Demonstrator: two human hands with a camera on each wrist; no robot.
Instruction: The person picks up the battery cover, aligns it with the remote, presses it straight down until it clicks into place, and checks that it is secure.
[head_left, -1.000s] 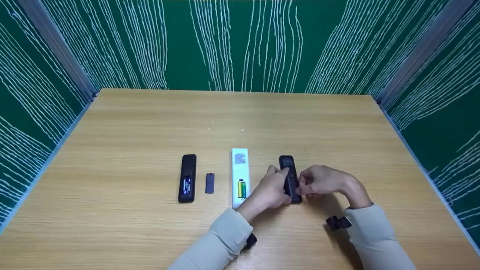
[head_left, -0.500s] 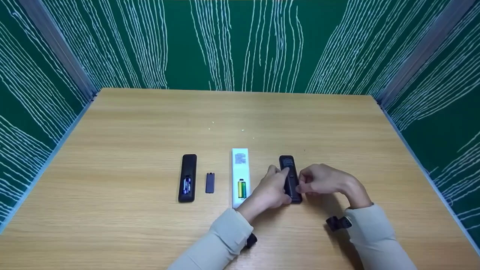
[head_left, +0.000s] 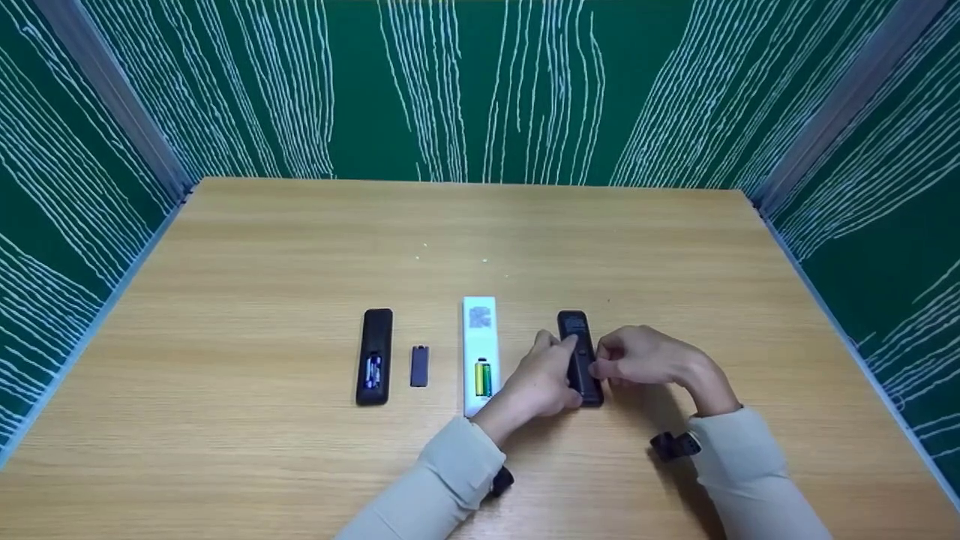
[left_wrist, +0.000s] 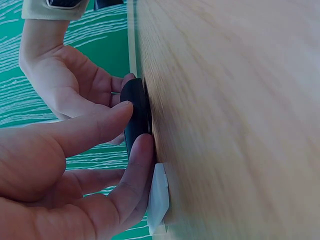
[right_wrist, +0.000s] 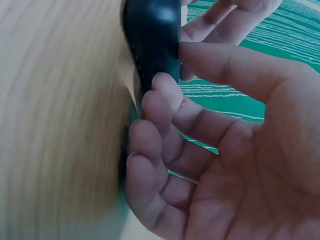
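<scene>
A black remote control (head_left: pixel 574 325) lies back side up on the table, and both hands are on it. My left hand (head_left: pixel 538 381) grips it from the left, with the index finger and thumb on it; the left wrist view shows thumb and fingers bracketing the black body (left_wrist: pixel 135 117). At the right edge of the remote is my right hand (head_left: pixel 651 360). In the right wrist view its thumb (right_wrist: pixel 210 55) and curled fingers pinch the rounded side of the remote (right_wrist: pixel 156 30). The fingers partly hide the lower half of the remote.
Left of the hands lies a white remote (head_left: pixel 481 341), its battery bay exposed with yellow and green batteries (head_left: pixel 483 379). Farther left are a small dark battery cover (head_left: pixel 420 367) and another black remote (head_left: pixel 377 330) with batteries showing. Green walls surround the wooden table (head_left: pixel 300 240).
My right hand has slid slightly up along the right edge of the black remote. The left hand and the other things have stayed put.
</scene>
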